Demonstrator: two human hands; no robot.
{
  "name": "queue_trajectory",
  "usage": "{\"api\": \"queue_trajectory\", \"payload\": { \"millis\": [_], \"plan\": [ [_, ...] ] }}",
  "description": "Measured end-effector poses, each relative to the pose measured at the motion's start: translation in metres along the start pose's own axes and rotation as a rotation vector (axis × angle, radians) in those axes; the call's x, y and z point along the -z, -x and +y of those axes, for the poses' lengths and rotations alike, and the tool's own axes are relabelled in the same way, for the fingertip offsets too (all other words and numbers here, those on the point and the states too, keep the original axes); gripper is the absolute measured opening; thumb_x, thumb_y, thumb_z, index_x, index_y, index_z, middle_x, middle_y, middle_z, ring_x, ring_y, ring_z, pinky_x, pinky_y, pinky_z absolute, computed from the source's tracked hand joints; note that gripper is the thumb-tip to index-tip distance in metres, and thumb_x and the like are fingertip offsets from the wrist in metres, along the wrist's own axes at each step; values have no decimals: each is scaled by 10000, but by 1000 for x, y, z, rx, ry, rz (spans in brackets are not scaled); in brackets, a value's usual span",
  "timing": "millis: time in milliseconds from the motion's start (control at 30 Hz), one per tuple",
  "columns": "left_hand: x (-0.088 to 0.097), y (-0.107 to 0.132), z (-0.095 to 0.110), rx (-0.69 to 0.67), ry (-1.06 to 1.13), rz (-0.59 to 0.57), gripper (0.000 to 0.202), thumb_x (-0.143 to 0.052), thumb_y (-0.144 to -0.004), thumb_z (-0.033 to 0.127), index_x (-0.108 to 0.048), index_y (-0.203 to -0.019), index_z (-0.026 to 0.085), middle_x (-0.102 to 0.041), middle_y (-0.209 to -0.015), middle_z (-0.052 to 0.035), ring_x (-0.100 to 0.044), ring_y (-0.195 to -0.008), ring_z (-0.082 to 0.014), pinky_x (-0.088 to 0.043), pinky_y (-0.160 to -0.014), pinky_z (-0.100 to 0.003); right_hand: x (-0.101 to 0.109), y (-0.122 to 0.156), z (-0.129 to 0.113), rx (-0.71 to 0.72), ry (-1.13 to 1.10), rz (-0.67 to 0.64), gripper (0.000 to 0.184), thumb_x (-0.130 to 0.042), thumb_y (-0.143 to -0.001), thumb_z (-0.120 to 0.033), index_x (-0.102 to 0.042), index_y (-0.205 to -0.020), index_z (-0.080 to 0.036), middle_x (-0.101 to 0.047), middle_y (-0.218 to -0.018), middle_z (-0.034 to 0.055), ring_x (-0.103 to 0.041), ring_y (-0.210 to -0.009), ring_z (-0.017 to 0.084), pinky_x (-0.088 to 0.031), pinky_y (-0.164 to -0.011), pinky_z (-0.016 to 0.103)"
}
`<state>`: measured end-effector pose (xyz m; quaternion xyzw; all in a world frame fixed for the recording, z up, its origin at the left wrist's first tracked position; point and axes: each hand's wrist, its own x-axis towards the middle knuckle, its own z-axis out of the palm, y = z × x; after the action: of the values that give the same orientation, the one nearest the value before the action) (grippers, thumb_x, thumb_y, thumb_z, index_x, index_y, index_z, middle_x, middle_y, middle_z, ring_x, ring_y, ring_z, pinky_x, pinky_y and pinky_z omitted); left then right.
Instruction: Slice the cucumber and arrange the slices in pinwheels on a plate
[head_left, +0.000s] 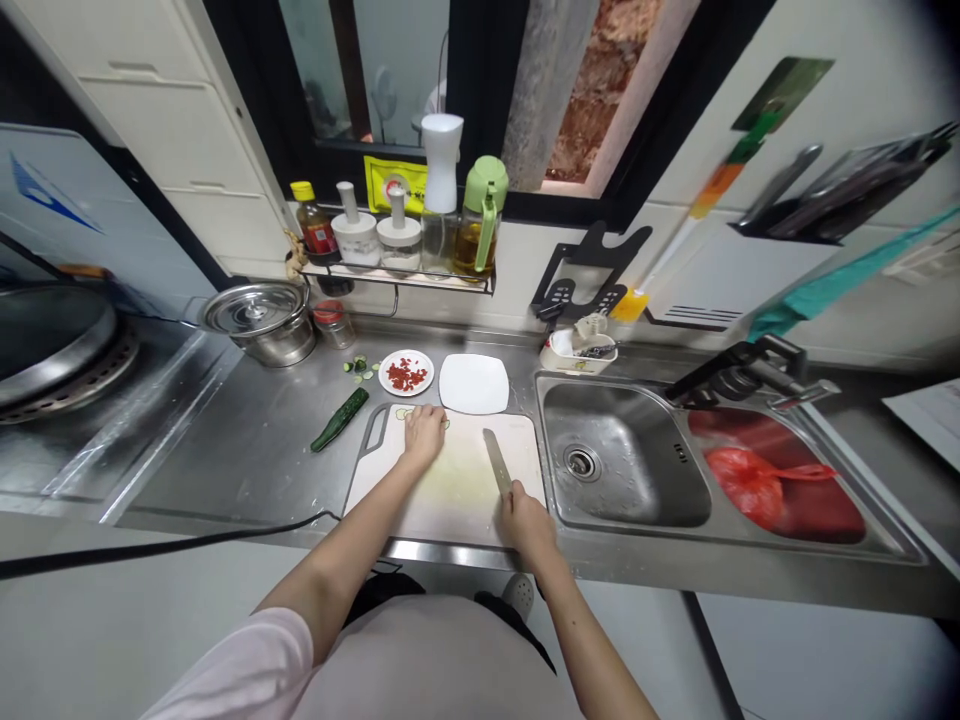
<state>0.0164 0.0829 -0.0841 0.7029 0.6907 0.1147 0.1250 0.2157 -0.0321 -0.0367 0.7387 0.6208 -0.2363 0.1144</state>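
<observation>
My right hand is wrapped round the handle of a kitchen knife, whose blade points away from me over the right part of the white cutting board. At the board's far edge, my left hand is closed, fingers bent down over pale green cucumber slices that peek out on both sides. How many lie under the fingers is hidden. A whole dark green cucumber rests on the counter left of the board. Just beyond the board are a white square plate and a round plate holding chopped red pieces.
Cucumber end bits lie near the round plate. A lidded steel pot and a jar stand back left, below a rack of seasoning bottles. To the right are a steel sink and a red plastic bag in the second basin.
</observation>
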Motion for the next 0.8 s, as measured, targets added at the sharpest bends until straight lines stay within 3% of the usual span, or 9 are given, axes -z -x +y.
{"api": "queue_trajectory", "payload": {
  "millis": [233, 433, 600, 800],
  "plan": [
    [6, 4, -3, 25, 50, 1, 176, -468, -920, 230, -642, -940, 228, -670, -1008, -70, -538, -1037, -237, -334, -901, -379, -1, -1, -1, 10, 20, -7, 322, -265, -986, -294, -512, -1153, -173, -697, -1019, 157, -671, -955, 253, -441, -744, 332],
    [12, 8, -10, 192, 230, 1, 131, -518, -896, 249, -630, -964, 238, -708, -963, -27, -602, -975, -206, -386, -838, -320, 2, 2, -3, 11, 28, -11, 333, -254, -989, -292, -510, -1165, -171, -699, -1020, 154, -670, -966, 249, -435, -745, 327],
    [12, 30, -26, 230, 386, -94, 154, -560, -865, 262, -644, -994, 249, -711, -876, 8, -634, -832, -157, -418, -735, -256, 2, 1, -2, 28, 42, -13, 325, -256, -990, -289, -502, -1162, -166, -698, -1028, 157, -668, -951, 243, -416, -729, 322],
    [9, 58, -39, 183, 307, -136, 170, -568, -857, 260, -679, -985, 246, -721, -860, -9, -642, -852, -176, -427, -757, -268, 5, 3, -2, 86, 69, -16, 324, -259, -994, -293, -514, -1153, -172, -698, -1021, 133, -658, -950, 234, -380, -707, 297]
  ]
}}
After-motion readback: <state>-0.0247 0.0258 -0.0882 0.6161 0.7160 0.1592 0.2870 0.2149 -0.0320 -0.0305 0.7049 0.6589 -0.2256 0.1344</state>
